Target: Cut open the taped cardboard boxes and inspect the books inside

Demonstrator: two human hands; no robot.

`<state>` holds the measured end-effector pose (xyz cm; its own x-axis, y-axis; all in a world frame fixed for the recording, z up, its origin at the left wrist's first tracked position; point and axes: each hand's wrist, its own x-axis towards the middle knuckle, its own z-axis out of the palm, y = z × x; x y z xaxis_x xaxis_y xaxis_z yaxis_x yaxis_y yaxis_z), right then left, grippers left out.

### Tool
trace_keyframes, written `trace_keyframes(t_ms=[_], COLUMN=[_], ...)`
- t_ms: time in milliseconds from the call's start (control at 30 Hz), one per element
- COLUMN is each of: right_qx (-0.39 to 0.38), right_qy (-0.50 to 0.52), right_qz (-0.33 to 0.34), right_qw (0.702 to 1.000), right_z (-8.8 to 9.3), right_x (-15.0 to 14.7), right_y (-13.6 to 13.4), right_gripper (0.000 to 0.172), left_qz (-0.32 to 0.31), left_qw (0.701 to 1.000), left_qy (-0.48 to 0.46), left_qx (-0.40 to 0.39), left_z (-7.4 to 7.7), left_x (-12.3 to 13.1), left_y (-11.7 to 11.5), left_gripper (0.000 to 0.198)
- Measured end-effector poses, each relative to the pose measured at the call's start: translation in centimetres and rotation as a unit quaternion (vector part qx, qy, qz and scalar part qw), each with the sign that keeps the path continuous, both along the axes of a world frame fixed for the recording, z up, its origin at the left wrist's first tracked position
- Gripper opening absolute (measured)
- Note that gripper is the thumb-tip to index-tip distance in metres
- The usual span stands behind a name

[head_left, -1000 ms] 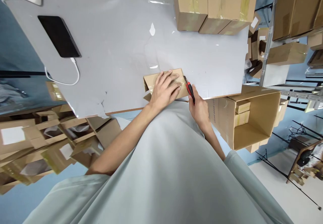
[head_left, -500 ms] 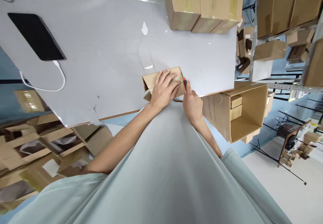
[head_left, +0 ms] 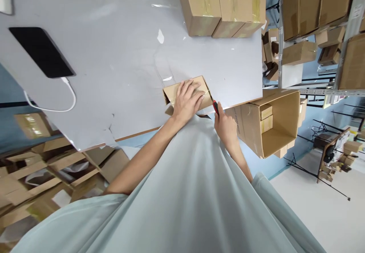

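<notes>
A small cardboard box (head_left: 172,92) lies at the table's near edge, with a loose flap at its left end. My left hand (head_left: 186,101) rests flat on top of it, fingers spread. My right hand (head_left: 226,127) is wrapped round a red and black cutter (head_left: 216,106), index finger along its handle. The tip of the cutter is at the box's right edge, where a dark slit shows. Clear tape shines on the box beside my left fingertips.
Taped boxes (head_left: 203,25) stand at the table's far side. A black phone (head_left: 42,51) with a white cable lies at the left. Right of the table is a large open carton (head_left: 278,143) holding small boxes. More cartons (head_left: 59,198) are at lower left.
My right hand has drawn the cutter back toward me and slightly right along the box's edge. My left hand still presses on the box. The whole view has shifted a little.
</notes>
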<state>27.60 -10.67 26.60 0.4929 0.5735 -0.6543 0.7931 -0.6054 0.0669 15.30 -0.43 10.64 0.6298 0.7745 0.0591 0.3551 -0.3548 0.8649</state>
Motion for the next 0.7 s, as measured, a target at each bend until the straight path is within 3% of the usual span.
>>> trace_keyframes(t_ms=[133, 200, 300, 400, 500, 600, 700], right_qx=[0.176, 0.240, 0.296, 0.291, 0.234, 0.205, 0.200], right_qy=[0.026, 0.015, 0.014, 0.020, 0.027, 0.038, 0.041], right_qz=[-0.068, -0.104, -0.129, -0.169, -0.211, -0.218, -0.213], right_qw=[0.982, 0.965, 0.946, 0.941, 0.949, 0.954, 0.955], right_z=[-2.5, -5.4, -11.2, -16.9, -20.9, -23.0, -24.0], right_x=[4.0, 6.7, 10.7, 13.5, 15.0, 15.7, 16.2], right_y=[-1.8, -2.0, -1.4, -0.1, 0.7, 0.7, 0.3], right_gripper=[0.061, 0.054, 0.039, 0.028, 0.029, 0.030, 0.029], left_qz=[0.050, 0.122, 0.228, 0.286, 0.312, 0.330, 0.335], left_qw=[0.999, 0.992, 0.972, 0.949, 0.927, 0.906, 0.895], left_qy=[-0.013, 0.008, 0.056, 0.094, 0.098, 0.053, -0.013], left_qx=[-0.007, -0.005, -0.021, -0.092, -0.183, -0.259, -0.294], left_z=[0.8, 1.0, 0.8, 0.1, -0.5, -0.7, -0.9], left_x=[-2.3, -4.5, -8.1, -10.2, -9.9, -8.3, -7.2], left_y=[-0.2, -0.7, -2.0, -3.7, -4.9, -5.0, -4.4], left_gripper=[0.037, 0.043, 0.070, 0.098, 0.104, 0.098, 0.089])
